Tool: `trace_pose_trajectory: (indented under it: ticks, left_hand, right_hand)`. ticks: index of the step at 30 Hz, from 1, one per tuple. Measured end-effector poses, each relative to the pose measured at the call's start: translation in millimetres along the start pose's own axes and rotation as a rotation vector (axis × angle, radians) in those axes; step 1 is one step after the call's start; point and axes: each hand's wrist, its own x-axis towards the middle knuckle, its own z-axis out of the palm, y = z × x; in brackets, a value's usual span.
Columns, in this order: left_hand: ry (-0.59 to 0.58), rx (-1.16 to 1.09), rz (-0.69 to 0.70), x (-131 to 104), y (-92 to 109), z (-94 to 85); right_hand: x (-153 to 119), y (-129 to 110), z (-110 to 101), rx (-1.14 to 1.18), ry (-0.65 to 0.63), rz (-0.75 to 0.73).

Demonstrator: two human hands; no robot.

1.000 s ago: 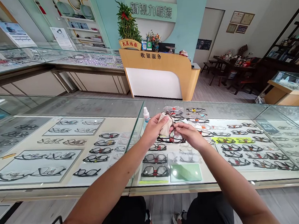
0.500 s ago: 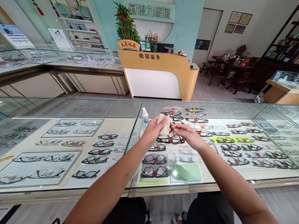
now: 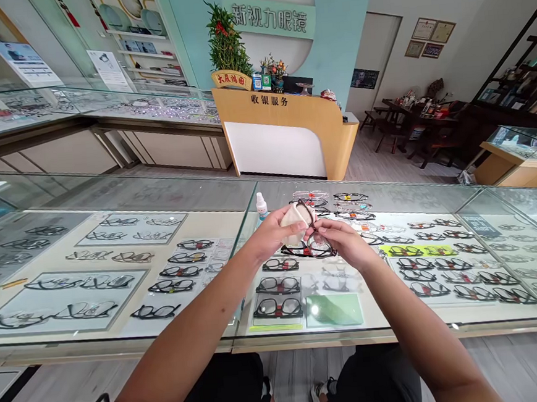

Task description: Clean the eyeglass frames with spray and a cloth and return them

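Note:
My left hand is closed around a pale cloth, which covers part of a pair of dark-rimmed glasses. Thumb and fingers of my right hand pinch the frame of these glasses near the bridge. One lens shows below the fingers; the other lies against the cloth. Both hands are over the glass counter. Just beyond my left hand a small white spray bottle with a blue label stands upright on the glass.
Below the glass counter top lie rows of glasses, such as a black pair. A green card is near the front edge. Across the aisle are a wooden cashier desk and another display case.
The cloth has spread out in my left hand and now lies over one lens. The glasses have turned, so their rim shows more clearly, and my right hand has shifted slightly right.

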Motion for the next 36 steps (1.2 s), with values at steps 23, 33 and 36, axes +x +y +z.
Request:
trace_pose_trajectory:
  ticks: [23,33,36]
  left_hand:
    - [0.127,0.062,-0.001,6.6,-10.1,-14.6]
    - [0.083,0.090,0.048,-2.0,-1.3,8.4]
    - [0.100,0.086,0.051,-1.2,-4.7,10.8]
  right_hand:
    - [-1.3,1.2,-7.8,-0.195,0.032,-0.084]
    - [-1.7,1.7,-2.6,-0.195,-0.013,-0.070]
    - [-2.7,-1.1,1.2,-0.236,-0.026,-0.077]
